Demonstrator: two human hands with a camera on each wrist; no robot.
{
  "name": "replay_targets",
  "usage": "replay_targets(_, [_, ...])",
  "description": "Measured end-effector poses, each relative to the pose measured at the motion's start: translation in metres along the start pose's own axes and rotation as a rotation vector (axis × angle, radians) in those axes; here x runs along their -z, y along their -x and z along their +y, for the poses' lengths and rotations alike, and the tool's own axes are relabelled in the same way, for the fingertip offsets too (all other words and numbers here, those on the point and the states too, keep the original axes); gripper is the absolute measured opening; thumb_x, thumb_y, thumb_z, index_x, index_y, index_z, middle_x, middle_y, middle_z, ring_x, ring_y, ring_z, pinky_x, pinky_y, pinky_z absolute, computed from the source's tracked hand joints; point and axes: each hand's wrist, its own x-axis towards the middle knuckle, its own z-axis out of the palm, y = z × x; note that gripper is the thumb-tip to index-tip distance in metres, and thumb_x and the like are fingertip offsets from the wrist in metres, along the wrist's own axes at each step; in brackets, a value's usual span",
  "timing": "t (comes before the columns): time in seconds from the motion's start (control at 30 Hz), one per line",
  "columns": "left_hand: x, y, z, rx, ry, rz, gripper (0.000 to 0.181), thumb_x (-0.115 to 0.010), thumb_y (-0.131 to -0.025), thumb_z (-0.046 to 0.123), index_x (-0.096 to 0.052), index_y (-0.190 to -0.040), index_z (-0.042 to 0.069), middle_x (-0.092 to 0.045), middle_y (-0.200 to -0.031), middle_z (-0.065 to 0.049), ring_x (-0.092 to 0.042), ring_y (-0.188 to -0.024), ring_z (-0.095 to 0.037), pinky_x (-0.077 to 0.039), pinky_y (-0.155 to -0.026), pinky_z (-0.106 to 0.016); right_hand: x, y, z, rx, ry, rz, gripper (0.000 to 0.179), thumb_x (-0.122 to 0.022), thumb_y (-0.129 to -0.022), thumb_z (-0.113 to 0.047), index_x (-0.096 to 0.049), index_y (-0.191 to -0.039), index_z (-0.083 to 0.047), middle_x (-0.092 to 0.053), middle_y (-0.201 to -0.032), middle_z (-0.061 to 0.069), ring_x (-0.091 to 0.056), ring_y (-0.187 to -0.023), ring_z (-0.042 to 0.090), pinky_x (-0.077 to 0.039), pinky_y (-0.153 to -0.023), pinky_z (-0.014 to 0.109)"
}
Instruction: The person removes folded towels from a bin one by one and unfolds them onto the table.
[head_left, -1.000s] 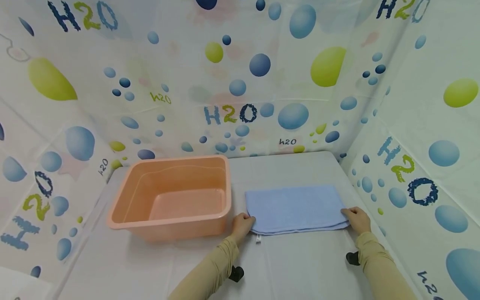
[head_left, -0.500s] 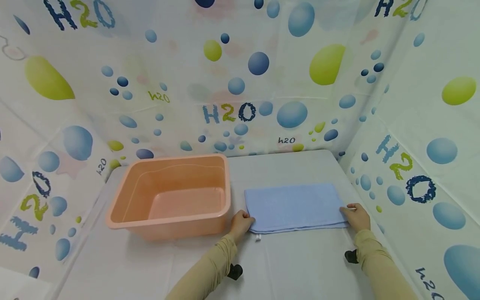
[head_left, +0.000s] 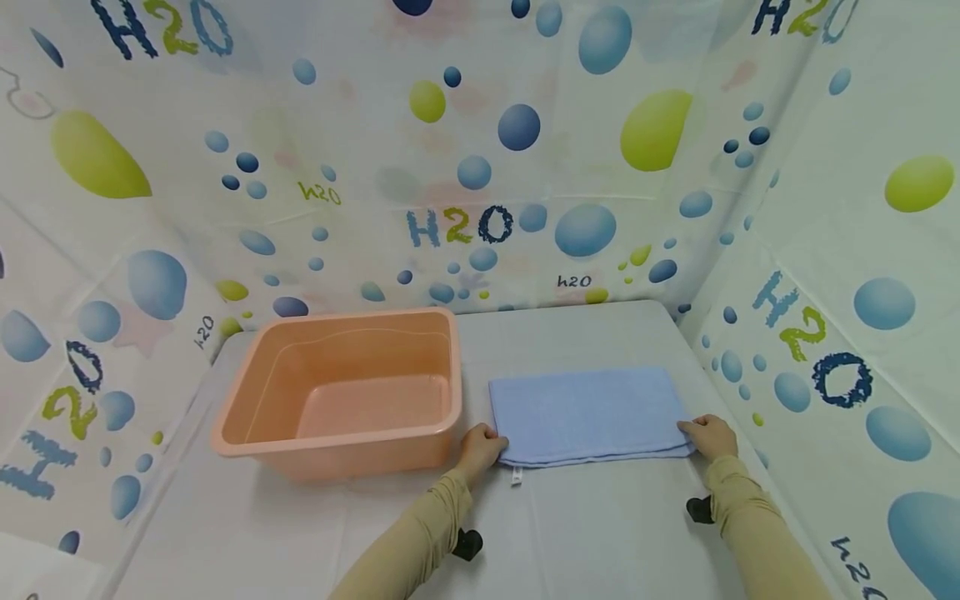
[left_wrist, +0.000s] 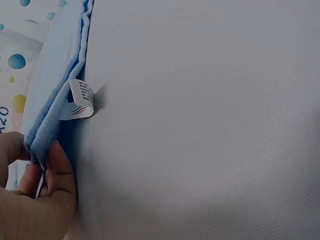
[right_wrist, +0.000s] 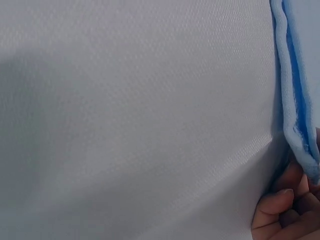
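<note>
A light blue towel (head_left: 588, 417), folded into a rectangle, lies on the white-covered table. My left hand (head_left: 481, 453) pinches its near left corner; in the left wrist view the fingers (left_wrist: 61, 167) grip the stacked layers, and a white label (left_wrist: 81, 99) sticks out of the edge close by. At the near right corner my right hand (head_left: 710, 437) pinches the towel. The right wrist view shows that corner between the fingers (right_wrist: 277, 202), partly cut off by the frame, with the layered towel edge (right_wrist: 295, 100) running up from it.
An orange plastic basin (head_left: 337, 450) stands left of the towel, close to my left hand. White sheets printed with bubbles and "H2O" form walls behind and at both sides of the table (head_left: 592, 533). Black wrist mounts (head_left: 468, 545) hang under the sleeves.
Both hands stay at the towel's near corners. The right hand shifts very slightly left and its fingers settle at the corner; the towel stays flat in nearly the same place.
</note>
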Motion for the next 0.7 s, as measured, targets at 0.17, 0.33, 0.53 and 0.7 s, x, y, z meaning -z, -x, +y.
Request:
replay_targets(0.17, [0.0,0.001,-0.002,0.005,-0.017,-0.031,0.012,-0.063,-0.076,0.006,-0.051,-0.074,0.004,-0.046,-0.068,-0.001,-0.045,-0.062,-0.013,-0.036,-0.051,-0.02,-0.001,0.002,0.005,-0.022,-0.01,0.018,0.043,-0.052,-0.086,-0.026,-0.056,-0.102,0.013,-0.059,-0.102,0.031,-0.056,-0.085,0.036,-0.041,-0.065,0.03])
replay_targets(0.33, [0.001,0.003,-0.002,0.01,-0.035,-0.063,0.013,-0.063,-0.076,0.007,-0.05,-0.072,0.006,-0.047,-0.064,-0.001,-0.046,-0.057,-0.012,-0.037,-0.05,-0.02,0.003,0.005,0.008,-0.026,-0.004,0.003,0.042,-0.053,-0.084,-0.025,-0.057,-0.099,0.014,-0.06,-0.092,0.029,-0.055,-0.081,0.034,-0.04,-0.062,0.029])
replay_targets(0.53, [0.001,0.008,-0.002,0.009,-0.064,-0.09,0.015,-0.064,-0.074,0.008,-0.05,-0.069,0.008,-0.048,-0.06,0.0,-0.047,-0.054,-0.011,-0.038,-0.048,-0.02,0.007,0.006,0.018,-0.03,-0.065,-0.034,0.037,-0.055,-0.078,-0.029,-0.057,-0.085,0.007,-0.053,-0.068,0.011,-0.049,-0.067,0.024,-0.036,-0.056,0.027])
replay_targets(0.7, [0.003,0.01,-0.002,0.021,-0.048,-0.109,0.016,-0.064,-0.074,0.007,-0.05,-0.068,0.009,-0.049,-0.06,0.0,-0.047,-0.054,-0.011,-0.038,-0.048,-0.02,0.007,0.006,0.022,-0.028,-0.102,-0.059,0.033,-0.055,-0.075,-0.031,-0.055,-0.077,0.002,-0.049,-0.062,0.005,-0.046,-0.06,0.019,-0.036,-0.054,0.028])
